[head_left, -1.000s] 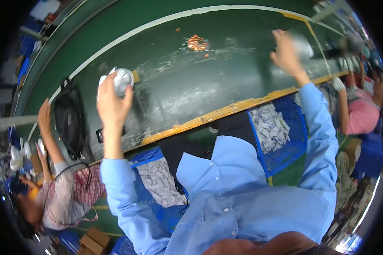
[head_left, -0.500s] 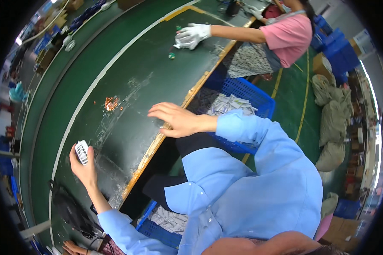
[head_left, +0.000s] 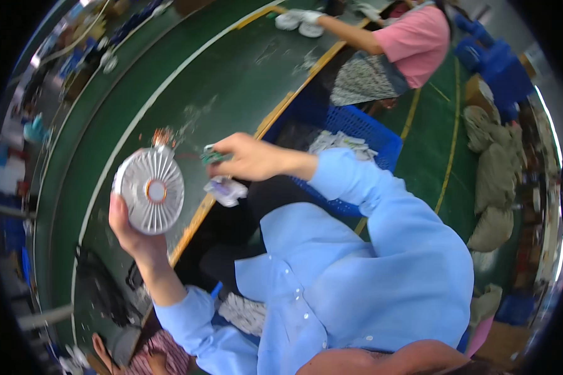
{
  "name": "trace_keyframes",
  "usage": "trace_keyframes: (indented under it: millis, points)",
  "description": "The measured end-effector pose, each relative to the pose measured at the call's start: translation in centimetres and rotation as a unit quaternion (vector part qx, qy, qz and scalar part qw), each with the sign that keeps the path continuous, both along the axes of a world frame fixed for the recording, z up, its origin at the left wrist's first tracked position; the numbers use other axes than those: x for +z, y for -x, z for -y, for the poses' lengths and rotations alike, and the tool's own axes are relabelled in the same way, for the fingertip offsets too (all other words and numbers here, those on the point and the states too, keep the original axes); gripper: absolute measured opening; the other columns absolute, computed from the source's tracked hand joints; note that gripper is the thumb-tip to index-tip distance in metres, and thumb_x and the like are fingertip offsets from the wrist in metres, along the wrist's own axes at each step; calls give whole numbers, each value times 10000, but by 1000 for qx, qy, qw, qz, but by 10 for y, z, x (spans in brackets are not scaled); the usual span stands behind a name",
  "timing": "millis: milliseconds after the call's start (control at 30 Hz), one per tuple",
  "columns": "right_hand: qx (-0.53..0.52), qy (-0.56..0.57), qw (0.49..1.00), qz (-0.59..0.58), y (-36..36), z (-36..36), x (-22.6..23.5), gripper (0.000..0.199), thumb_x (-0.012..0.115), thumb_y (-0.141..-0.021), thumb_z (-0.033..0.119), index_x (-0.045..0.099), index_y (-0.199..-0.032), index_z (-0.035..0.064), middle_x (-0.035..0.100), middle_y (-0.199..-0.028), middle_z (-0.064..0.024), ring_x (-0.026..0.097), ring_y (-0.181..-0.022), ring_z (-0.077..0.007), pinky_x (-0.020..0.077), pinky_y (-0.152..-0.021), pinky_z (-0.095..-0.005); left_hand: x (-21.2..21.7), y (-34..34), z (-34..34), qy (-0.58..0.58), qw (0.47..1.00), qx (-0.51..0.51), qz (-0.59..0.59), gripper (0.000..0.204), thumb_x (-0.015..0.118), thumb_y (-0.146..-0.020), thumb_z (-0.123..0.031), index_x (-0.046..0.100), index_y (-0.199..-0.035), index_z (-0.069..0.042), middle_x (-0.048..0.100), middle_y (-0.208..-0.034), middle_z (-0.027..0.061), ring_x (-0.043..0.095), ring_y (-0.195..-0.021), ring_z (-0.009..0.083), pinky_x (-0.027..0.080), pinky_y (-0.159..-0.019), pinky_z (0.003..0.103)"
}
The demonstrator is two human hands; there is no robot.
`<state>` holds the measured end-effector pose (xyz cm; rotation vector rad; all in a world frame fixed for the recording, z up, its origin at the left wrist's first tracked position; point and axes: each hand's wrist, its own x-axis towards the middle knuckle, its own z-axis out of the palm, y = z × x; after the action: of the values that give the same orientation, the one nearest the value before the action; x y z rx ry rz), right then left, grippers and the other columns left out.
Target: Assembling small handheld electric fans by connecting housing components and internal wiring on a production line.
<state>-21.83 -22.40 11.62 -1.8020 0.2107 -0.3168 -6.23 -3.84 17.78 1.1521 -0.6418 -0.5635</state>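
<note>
My left hand (head_left: 128,228) grips a white round fan (head_left: 150,212) by its side. Fine ribs radiate across its face around a copper-coloured ring, and a short stub juts from its top. Off to the right, over the table edge, my right hand (head_left: 250,156) is closed on a small green circuit board (head_left: 213,155), blurred by motion. A thin reddish line, perhaps a wire, runs from it toward the fan. Just below the right hand is a white and purple piece (head_left: 228,190); whether the hand holds it, I cannot tell.
Small copper-coloured pieces (head_left: 162,136) lie on the green table (head_left: 231,94) behind the fan. A blue basket (head_left: 381,140) of white pieces stands beside me. A black bag (head_left: 103,290) lies at the near left. Across the table, a co-worker's gloved hand (head_left: 313,19) handles white round parts.
The white slotted piece in my left hand has given way to the round fan, held closer. My right hand, formerly spread and bare, now grips the green board. The co-worker's glove moved farther off.
</note>
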Motion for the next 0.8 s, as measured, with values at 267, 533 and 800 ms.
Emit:
trace_keyframes:
  millis: [267,533,800]
  points:
    - [70,-399,913,49,33,1,-23,174,540,-986,187,598,-922,36,671,-823,-74,681,-795,-172,530,-764,-306,-70,-3,-17,-31,983,-84,-160,737,412,-947,-519,486,-1366,82,585,-1328,219,579,-1208,338,441,-1057,427]
    - [54,-275,951,-130,27,-36,-27,215,553,-945,179,533,-775,49,415,-535,51,334,-421,-30,270,-415,-213,-110,87,-5,-28,955,35,294,370,725,-696,-20,638,-1055,7,645,-1031,156,650,-981,305,534,-839,358]
    - [174,-277,939,-107,20,-38,-43,263,569,-945,231,605,-854,-13,477,-538,32,340,-402,-9,324,-409,-195,-121,107,-20,-24,911,189,366,287,671,-693,-11,647,-979,-14,618,-1000,129,615,-930,322,532,-754,396]
